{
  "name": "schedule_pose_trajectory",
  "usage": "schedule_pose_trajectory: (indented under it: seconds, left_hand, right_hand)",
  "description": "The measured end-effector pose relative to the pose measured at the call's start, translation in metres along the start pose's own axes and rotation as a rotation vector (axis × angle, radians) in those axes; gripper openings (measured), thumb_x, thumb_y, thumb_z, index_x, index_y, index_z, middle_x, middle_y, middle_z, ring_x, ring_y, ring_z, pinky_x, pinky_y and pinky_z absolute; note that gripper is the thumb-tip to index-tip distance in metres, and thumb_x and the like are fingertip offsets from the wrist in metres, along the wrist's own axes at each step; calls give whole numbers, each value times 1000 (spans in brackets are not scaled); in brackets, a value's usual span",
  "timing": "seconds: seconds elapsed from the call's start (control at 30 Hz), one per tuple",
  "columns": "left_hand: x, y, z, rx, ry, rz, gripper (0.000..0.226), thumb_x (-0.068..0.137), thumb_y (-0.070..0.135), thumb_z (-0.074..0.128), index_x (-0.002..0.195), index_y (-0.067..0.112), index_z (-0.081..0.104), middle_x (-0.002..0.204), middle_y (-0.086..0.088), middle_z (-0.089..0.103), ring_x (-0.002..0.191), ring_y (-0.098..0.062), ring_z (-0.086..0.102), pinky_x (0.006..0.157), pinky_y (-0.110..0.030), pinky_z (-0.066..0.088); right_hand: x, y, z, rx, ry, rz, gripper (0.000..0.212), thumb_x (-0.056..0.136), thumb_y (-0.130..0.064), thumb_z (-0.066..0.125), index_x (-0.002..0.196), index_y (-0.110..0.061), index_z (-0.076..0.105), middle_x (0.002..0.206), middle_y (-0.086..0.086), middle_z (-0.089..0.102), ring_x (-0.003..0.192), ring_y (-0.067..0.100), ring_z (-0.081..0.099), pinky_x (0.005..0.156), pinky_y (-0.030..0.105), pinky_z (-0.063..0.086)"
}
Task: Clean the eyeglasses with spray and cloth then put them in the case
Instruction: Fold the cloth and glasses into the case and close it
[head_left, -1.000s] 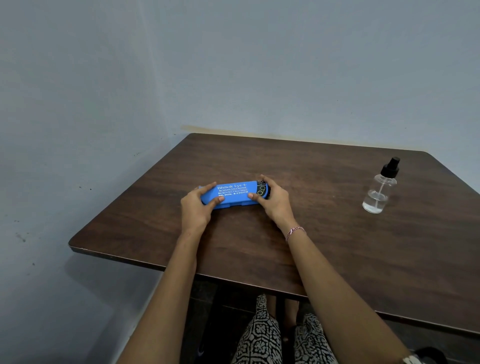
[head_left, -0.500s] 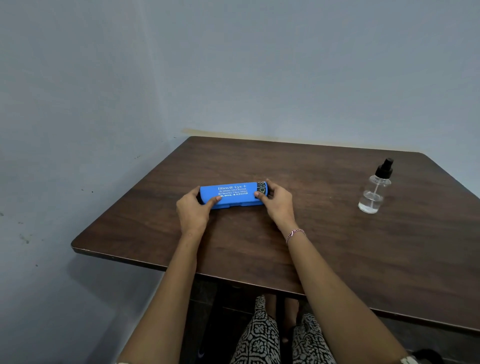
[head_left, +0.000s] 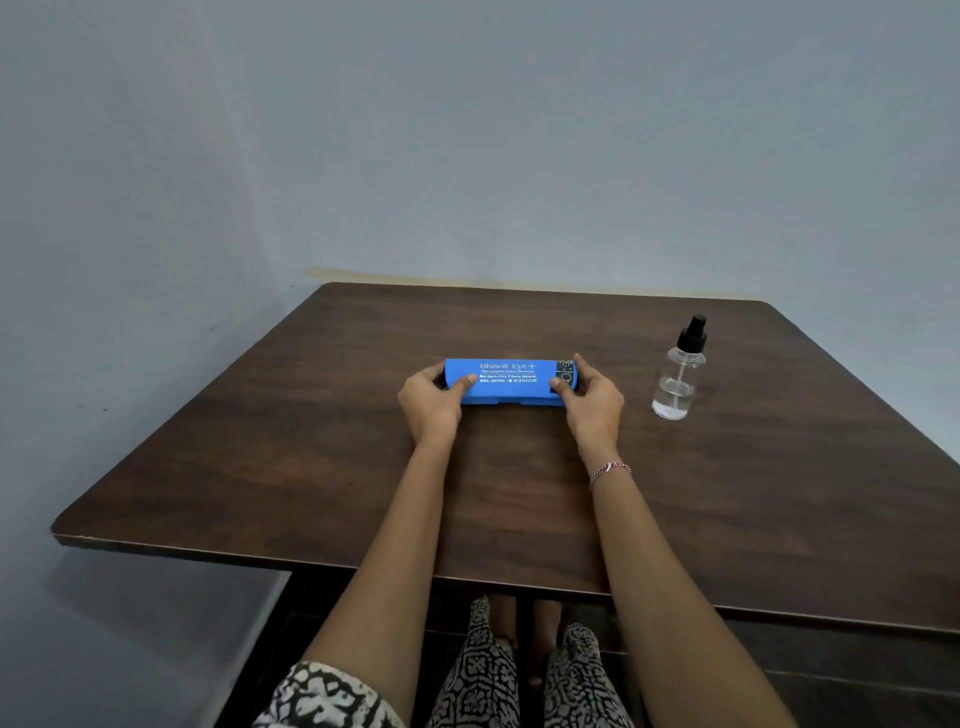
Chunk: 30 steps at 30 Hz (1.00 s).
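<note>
One case (head_left: 511, 382), fingers (head_left: 466, 383) curled round each end, left hand (head_left: 431, 405), right hand (head_left: 595, 405)

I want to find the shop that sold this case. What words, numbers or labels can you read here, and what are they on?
"Bhavik Eye +": large white print on the lid of the blue case.
Smaller white lines beneath it: too small and blurred to read.
Dark patch at the case's right end: a pattern, no legible text.
Spray bottle: clear, no label visible.
</note>
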<state>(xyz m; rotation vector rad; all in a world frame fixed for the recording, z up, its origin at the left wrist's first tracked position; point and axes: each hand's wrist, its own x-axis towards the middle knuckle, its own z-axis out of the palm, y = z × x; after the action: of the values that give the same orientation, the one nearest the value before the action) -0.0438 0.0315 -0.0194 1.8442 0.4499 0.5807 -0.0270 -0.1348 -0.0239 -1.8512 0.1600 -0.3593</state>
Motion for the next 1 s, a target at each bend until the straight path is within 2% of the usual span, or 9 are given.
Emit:
schedule_pose_trajectory:
  seconds: [0.13,0.4,0.47,0.6,0.7,0.8,0.9,0.97,1.0]
  left_hand:
    - [-1,-4,10,-11,-35,-27,47,74,22,79,116,3,65,113,-11,68,102,-19,64,87,-22,46]
    - [2,-9,10,19,-62,-22,48,75,25,78,116,4,65,114,-10,68,104,-20,64,93,-29,48]
    - [1,-6,8,21,-58,-49,52,76,26,77,121,5,62,120,-10,65,110,-21,61,95,-28,46]
    - [0,10,3,38,67,-54,66,81,35,71,136,8,47,145,-8,44,133,-22,41,107,-31,33]
    - [-7,35,8,-44,99,29,63,88,40,61,141,13,42,148,-2,41,136,-19,37,112,-34,30]
    - [-23,66,30,-185,35,113,56,90,38,58,139,14,44,143,-1,47,132,-16,43,110,-37,35]
    - [-49,91,62,-275,-76,190,51,92,32,57,137,11,46,140,-4,51,129,-17,47,108,-37,36]
    - [-69,102,85,-256,-164,231,48,93,28,56,137,11,47,138,-6,53,126,-19,49,105,-35,39]
    - [-78,105,95,-245,-209,243,47,94,25,55,137,11,47,137,-7,54,125,-20,51,104,-34,40]
  right_hand:
    - [5,6,-6,-18,-8,31,53,85,-10,66,134,-7,47,135,7,52,122,16,50,103,23,36]
    - [5,6,-5,-55,-15,52,53,88,-12,63,137,-7,44,137,6,51,124,15,48,100,19,33]
    - [0,4,-4,-77,-6,30,55,89,-14,62,139,-7,40,138,7,49,126,17,47,103,23,34]
    - [-4,0,-7,-102,101,-138,52,91,-25,58,138,-8,41,135,10,51,127,23,44,106,38,38]
    - [-10,-16,-22,-80,198,-364,37,94,-26,54,127,-11,53,124,5,57,117,21,50,97,36,45]
    - [-16,-37,-46,-22,320,-583,27,95,-22,50,119,-12,58,111,-2,56,105,20,52,81,24,47]
    - [-8,-40,-73,-84,477,-657,28,95,-18,48,122,-15,56,113,-1,53,108,16,44,88,27,43]
    - [1,-34,-89,-131,511,-631,33,95,-15,46,127,-15,52,119,5,52,111,19,40,92,29,41]
    - [5,-29,-97,-149,495,-591,35,95,-13,45,130,-14,50,122,8,51,114,20,39,95,24,37]
